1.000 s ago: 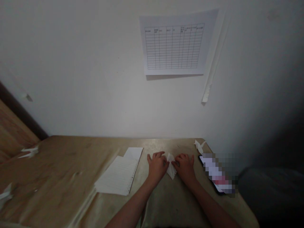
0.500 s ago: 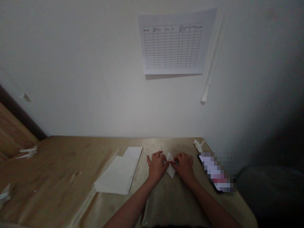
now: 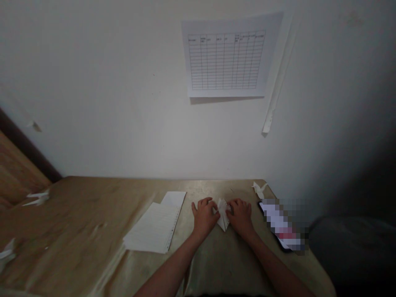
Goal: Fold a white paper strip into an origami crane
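A small folded white paper [image 3: 223,220] lies on the table between my hands, pointed at its near end and creased down the middle. My left hand [image 3: 205,213] grips its left edge with thumb and forefinger, the other fingers curled above the table. On the opposite side my right hand [image 3: 240,214] pinches the right edge in the same way. Parts of the paper's sides are hidden under the fingertips. Left of my hands rests a stack of lined loose-leaf paper [image 3: 151,229] with punched holes along its right edge.
A folded paper figure [image 3: 259,190] sits at the table's back right corner, above a phone [image 3: 280,227] with a blurred screen. More folded paper figures [image 3: 38,198] lie at the far left. A printed table sheet [image 3: 227,60] hangs on the wall. The brown table [image 3: 77,231] meets that wall.
My thumbs have drawn apart from the paper's middle toward its two sides, and more of its surface shows. The paper's folds are spread flatter. The arms have hardly moved.
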A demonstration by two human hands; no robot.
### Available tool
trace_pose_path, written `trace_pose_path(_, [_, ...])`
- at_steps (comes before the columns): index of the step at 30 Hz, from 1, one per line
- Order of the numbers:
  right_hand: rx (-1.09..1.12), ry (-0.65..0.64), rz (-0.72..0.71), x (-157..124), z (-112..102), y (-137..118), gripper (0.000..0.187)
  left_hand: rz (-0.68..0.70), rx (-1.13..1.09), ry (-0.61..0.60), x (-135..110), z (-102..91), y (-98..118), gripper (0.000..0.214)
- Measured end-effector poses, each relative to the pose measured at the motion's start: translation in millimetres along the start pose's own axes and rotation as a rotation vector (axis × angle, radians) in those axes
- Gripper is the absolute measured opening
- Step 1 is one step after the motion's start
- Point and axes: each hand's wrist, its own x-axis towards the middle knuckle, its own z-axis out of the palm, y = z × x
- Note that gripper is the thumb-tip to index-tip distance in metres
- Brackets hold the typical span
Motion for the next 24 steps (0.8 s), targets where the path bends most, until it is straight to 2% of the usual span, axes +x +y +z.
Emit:
trace_pose_path(11, [0.011, -0.05, 0.032, 3.0, -0.3, 1.8, 0.029, -0.01, 0.02, -0.017, -0.6, -1.6, 0.9, 0.023])
trace_pose_path(17, [0.061, -0.008, -0.029, -1.0, -2.7, 5.5, 0.023, 0.041, 0.034, -0.017, -3.4, -1.6, -2.3, 0.019])
trace_pose_path(24, [0.002, 0.011, -0.05, -0.2, 0.3, 5.9, 0.024, 0.061, 0.06, 0.011, -4.5, 2.7, -3.2, 0.022])
